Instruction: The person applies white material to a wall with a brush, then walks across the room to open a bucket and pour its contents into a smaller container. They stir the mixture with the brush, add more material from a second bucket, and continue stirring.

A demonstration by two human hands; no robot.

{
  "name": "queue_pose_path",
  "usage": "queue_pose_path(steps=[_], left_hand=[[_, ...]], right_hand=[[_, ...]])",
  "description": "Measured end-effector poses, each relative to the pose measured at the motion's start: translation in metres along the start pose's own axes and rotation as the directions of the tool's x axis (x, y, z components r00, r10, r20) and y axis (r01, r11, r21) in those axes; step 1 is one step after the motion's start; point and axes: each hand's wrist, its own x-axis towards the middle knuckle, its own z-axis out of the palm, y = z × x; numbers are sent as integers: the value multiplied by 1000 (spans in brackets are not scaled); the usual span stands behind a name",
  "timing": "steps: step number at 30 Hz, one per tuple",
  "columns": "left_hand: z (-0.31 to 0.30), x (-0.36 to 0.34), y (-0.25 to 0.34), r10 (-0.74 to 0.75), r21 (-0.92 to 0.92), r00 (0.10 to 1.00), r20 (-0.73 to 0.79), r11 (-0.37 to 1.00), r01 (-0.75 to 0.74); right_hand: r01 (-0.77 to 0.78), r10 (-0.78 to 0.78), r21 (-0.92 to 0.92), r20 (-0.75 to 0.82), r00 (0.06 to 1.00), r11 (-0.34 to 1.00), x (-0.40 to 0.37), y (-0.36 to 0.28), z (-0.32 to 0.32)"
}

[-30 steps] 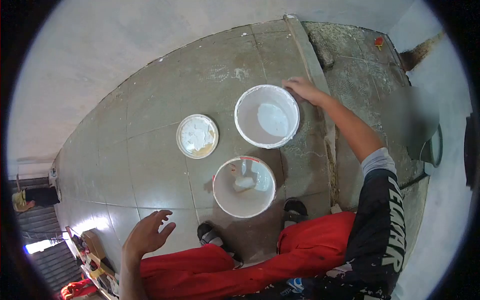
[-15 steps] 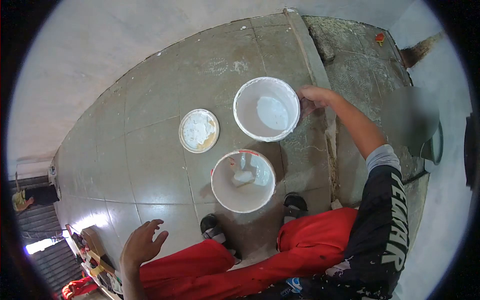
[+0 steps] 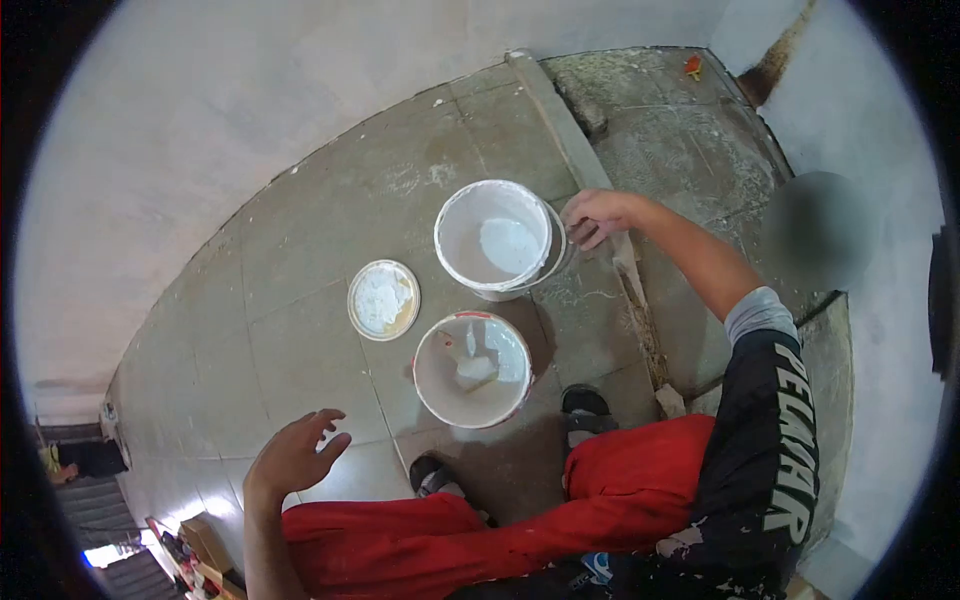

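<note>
A white bucket (image 3: 455,212) with paint-smeared rim stands on the tiled floor, white residue at its bottom. Its handle (image 3: 563,245) hangs out on the right side. My right hand (image 3: 598,214) is right beside that handle, fingertips close to it, fingers loosely bent and apart. Nearer my feet is a second white bucket (image 3: 430,385) with red marks on its rim; a pale block-like piece and wet white material lie inside. A round paint-covered lid (image 3: 384,300) lies left of the buckets. My left hand (image 3: 297,455) hovers over the floor at lower left, open and holding nothing.
A raised concrete strip (image 3: 560,120) crosses the floor to the right of the buckets. A small red and yellow object (image 3: 692,67) lies at the far right corner. Boxes (image 3: 205,545) stand at lower left, and a person (image 3: 65,468) is at the far left.
The far bucket looks lower and smaller, and its handle now shows swung out to the right. My right hand has come slightly away from its rim. My left hand stays open.
</note>
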Motion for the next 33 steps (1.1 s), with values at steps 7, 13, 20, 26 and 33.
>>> queue_pose_path(steps=[7, 13, 20, 26, 33], left_hand=[[-12, 32, 13, 162, 17, 987, 6, 987, -162], [-7, 33, 9, 170, 15, 985, 41, 985, -171], [-8, 26, 6, 10, 43, 992, 129, 999, -16], [-6, 33, 6, 17, 45, 992, 128, 999, -23], [-5, 41, 9, 12, 64, 992, 123, 998, -21]], right_hand=[[57, -58, -32, -44, 997, 998, -19, 2, 8], [46, -38, 100, -85, 996, 994, 6, 21, 25], [-54, 70, 307, -39, 997, 950, 13, 17, 46], [-60, 65, 327, -5, 998, 943, 11, 17, 47], [-73, 89, 356, -30, 996, 932, 12, 18, 47]])
